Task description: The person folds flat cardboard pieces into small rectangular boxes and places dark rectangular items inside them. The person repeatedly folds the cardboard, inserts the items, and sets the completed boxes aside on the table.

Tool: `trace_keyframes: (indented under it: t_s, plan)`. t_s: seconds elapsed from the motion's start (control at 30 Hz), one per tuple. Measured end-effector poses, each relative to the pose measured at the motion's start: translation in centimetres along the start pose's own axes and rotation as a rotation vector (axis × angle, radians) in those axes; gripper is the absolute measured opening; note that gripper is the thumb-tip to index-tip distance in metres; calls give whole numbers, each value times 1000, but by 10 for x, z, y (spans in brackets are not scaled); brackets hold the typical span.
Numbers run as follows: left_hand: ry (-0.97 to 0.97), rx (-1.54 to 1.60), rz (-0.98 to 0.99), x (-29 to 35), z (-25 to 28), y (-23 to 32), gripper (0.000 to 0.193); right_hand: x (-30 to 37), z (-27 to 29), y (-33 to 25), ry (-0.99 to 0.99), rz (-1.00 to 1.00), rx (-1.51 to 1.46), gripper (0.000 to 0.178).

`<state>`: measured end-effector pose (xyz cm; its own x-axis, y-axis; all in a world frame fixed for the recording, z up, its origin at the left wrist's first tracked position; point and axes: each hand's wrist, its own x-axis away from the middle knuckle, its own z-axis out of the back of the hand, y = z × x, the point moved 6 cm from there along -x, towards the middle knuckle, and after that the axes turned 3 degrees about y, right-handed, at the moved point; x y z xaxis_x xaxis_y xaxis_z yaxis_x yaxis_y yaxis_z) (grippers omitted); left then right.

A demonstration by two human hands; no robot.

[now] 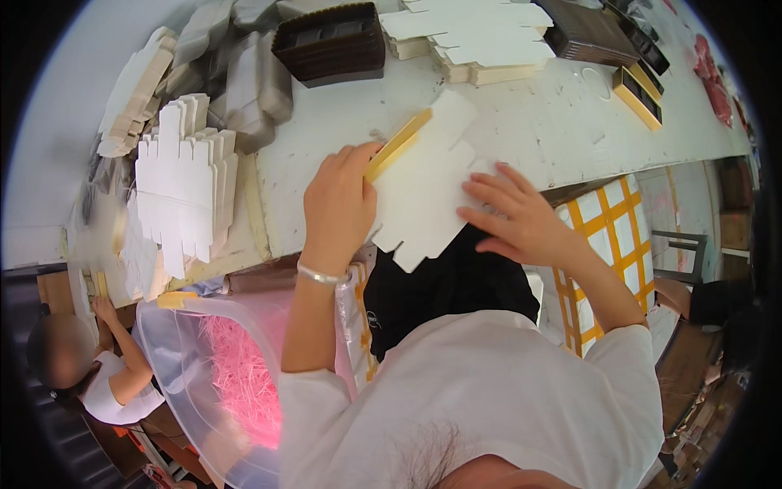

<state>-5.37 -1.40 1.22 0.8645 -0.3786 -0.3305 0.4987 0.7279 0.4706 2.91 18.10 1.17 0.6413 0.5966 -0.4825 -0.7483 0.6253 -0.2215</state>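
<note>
Left hand [340, 196] at gold strip [399, 147], some fingertips hidden, can't tell grip; right hand [515, 213] spread, 3 o'clock of centred white carton blank [428, 187]; left forearm [312, 326] blocks part of plastic tub [175, 359], 8 o'clock

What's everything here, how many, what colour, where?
Table: one, white, middle
Card: one, white, table's edge
Strip: one, gold, card's left
Card stacks: several, white, left and top
Trays: several, dark brown, top
Covers: several, grey, top left
Boxes: two, gold, top right
Bundle: one, red, upper right
Tub: one, clear, lower left
Shreds: many, pink, in tub
Taped box: one, white and yellow, right
Co-worker: one, white top, lower left
Other arm: one, dark sleeve, right edge
Bangle: one, silver, left wrist
Shirt: one, white, bottom
Left fingers: one hand, by strip
Right fingers: one hand, card's right
</note>
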Motion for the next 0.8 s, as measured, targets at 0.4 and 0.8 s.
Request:
trace_keyframes:
  t_s: [0.4, 0.8]
  plan:
    - [-44, 113, -54, -21, -2, -10, 36, -104, 30, 34, 11, -304, -487, 26]
    - [126, 137, -106, -3, -15, -23, 34, -221, -22, 123, -45, 18, -265, 15]
